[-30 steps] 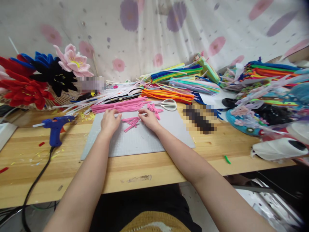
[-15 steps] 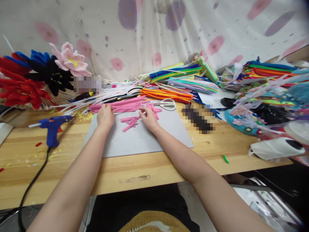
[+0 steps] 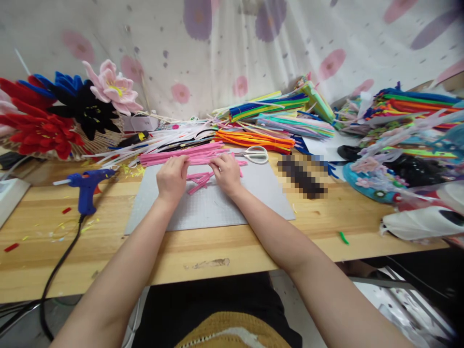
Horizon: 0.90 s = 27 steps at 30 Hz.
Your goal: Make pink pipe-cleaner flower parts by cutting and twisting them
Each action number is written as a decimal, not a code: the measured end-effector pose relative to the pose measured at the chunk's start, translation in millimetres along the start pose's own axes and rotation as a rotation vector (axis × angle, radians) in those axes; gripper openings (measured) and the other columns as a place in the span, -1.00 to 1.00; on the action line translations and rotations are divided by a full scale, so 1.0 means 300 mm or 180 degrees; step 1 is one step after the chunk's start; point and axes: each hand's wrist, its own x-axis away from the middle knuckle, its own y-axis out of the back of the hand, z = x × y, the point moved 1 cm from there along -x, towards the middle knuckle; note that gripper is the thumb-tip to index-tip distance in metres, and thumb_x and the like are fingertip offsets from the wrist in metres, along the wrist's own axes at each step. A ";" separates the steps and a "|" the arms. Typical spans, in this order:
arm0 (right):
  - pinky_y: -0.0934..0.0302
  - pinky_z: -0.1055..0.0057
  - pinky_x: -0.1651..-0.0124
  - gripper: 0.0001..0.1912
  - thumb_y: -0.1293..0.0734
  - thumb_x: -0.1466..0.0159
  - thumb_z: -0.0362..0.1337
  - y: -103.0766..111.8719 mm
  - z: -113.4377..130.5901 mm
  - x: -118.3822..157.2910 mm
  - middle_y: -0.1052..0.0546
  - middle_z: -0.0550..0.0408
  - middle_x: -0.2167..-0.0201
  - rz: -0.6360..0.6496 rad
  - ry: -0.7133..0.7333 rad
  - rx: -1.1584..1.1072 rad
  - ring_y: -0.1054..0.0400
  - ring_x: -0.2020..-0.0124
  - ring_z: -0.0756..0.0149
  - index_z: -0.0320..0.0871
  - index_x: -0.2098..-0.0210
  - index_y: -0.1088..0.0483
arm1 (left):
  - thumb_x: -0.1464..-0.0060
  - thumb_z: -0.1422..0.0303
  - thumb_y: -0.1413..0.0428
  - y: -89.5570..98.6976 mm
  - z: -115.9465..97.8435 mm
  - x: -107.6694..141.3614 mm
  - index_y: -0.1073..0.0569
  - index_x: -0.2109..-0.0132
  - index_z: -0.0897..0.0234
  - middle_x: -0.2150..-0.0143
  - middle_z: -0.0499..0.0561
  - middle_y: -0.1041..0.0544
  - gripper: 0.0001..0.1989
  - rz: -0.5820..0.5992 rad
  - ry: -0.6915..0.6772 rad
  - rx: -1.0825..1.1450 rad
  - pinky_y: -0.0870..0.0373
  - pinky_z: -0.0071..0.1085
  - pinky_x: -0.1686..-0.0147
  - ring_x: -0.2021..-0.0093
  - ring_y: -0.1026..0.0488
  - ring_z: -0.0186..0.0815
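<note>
Over the grey mat (image 3: 195,217), my left hand (image 3: 172,179) has its fingertips closed on one end of a pink pipe cleaner (image 3: 199,161). My right hand (image 3: 226,175) pinches the same strand a short way to the right. Behind them lies a bundle of long pink pipe cleaners (image 3: 159,157), partly covered by my fingers. Several short pink pieces (image 3: 199,182) are scattered on the mat between my wrists, and others peek out beyond my right hand. White-handled scissors (image 3: 256,154) rest at the mat's far edge, their blades partly hidden among pink pieces.
A blue glue gun (image 3: 87,188) with a black cord stands at left. Fluffy red, black and pink flowers (image 3: 114,87) are behind it. Orange pipe cleaners (image 3: 257,141) and other coloured bundles line the back. A white roll (image 3: 416,223) lies at right.
My left hand has moved right, closer to my right hand, and a pink pipe cleaner now spans both sets of fingertips. The whole view has shifted slightly.
</note>
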 end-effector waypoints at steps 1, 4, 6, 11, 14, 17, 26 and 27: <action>-0.06 0.33 0.16 -0.79 -0.22 -0.26 -0.23 -0.003 -0.003 0.001 -0.40 0.02 0.40 -0.0091 -0.0086 -0.0202 -0.20 0.29 0.28 -0.15 0.33 -0.48 | -0.18 0.26 0.09 0.003 -0.004 0.001 -0.48 0.17 0.26 0.20 0.11 -0.54 -0.71 -0.0007 0.0169 0.0056 -0.28 -0.35 0.10 0.16 -0.45 -0.24; -0.08 0.36 0.19 -0.81 -0.25 -0.24 -0.22 -0.011 -0.002 0.005 -0.39 0.07 0.43 -0.0269 -0.0419 -0.0962 -0.21 0.33 0.33 -0.17 0.37 -0.45 | -0.13 0.24 0.01 0.000 -0.001 0.006 -0.51 0.21 0.25 0.22 0.09 -0.55 -0.75 0.0123 0.0628 0.0327 -0.30 -0.34 0.13 0.16 -0.46 -0.23; -0.09 0.40 0.25 -0.82 -0.27 -0.20 -0.20 -0.017 0.003 0.003 -0.39 0.10 0.46 -0.0288 -0.0711 -0.1576 -0.21 0.37 0.38 -0.18 0.40 -0.43 | -0.08 0.28 -0.04 -0.015 0.006 0.015 -0.52 0.24 0.27 0.28 0.07 -0.56 -0.79 0.0278 0.1014 0.0826 -0.34 -0.33 0.14 0.21 -0.48 -0.24; -0.06 0.48 0.40 -0.78 -0.30 -0.12 -0.13 -0.028 0.019 -0.012 -0.30 0.22 0.58 -0.0014 -0.1246 -0.2892 -0.14 0.53 0.49 -0.18 0.47 -0.37 | 0.02 0.36 -0.12 -0.057 -0.023 0.050 -0.51 0.24 0.37 0.32 0.08 -0.58 -0.81 0.0834 0.2322 0.3026 -0.46 -0.37 0.31 0.29 -0.53 -0.27; -0.02 0.50 0.46 -0.73 -0.32 -0.09 -0.07 -0.025 0.028 -0.015 -0.25 0.26 0.64 0.0280 -0.1285 -0.3224 -0.09 0.59 0.53 -0.17 0.47 -0.37 | 0.04 0.40 -0.15 -0.052 -0.053 0.061 -0.50 0.28 0.40 0.27 0.14 -0.58 -0.84 0.1022 0.2876 0.3559 -0.48 -0.44 0.40 0.30 -0.54 -0.27; -0.02 0.51 0.49 -0.68 -0.33 -0.05 -0.01 -0.023 0.036 -0.010 -0.26 0.26 0.65 0.0501 -0.1269 -0.3307 -0.10 0.60 0.54 -0.17 0.48 -0.37 | 0.04 0.44 -0.16 -0.038 -0.063 0.061 -0.51 0.32 0.41 0.24 0.16 -0.58 -0.89 0.1220 0.3175 0.3764 -0.47 -0.51 0.45 0.32 -0.55 -0.30; -0.04 0.54 0.53 -0.66 -0.37 0.00 -0.01 -0.031 0.057 -0.004 -0.32 0.25 0.64 0.0766 -0.1329 -0.3403 -0.14 0.62 0.56 -0.19 0.47 -0.38 | 0.06 0.45 -0.19 -0.048 -0.055 0.067 -0.53 0.33 0.40 0.30 0.13 -0.59 -0.90 0.1574 0.3280 0.3865 -0.46 -0.55 0.49 0.36 -0.54 -0.33; -0.04 0.54 0.53 -0.66 -0.37 0.00 -0.01 -0.030 0.057 -0.004 -0.32 0.26 0.64 0.0763 -0.1345 -0.3412 -0.14 0.62 0.57 -0.19 0.48 -0.38 | 0.07 0.44 -0.20 -0.050 -0.055 0.069 -0.53 0.33 0.40 0.29 0.13 -0.59 -0.89 0.1575 0.3264 0.3867 -0.46 -0.54 0.49 0.36 -0.55 -0.32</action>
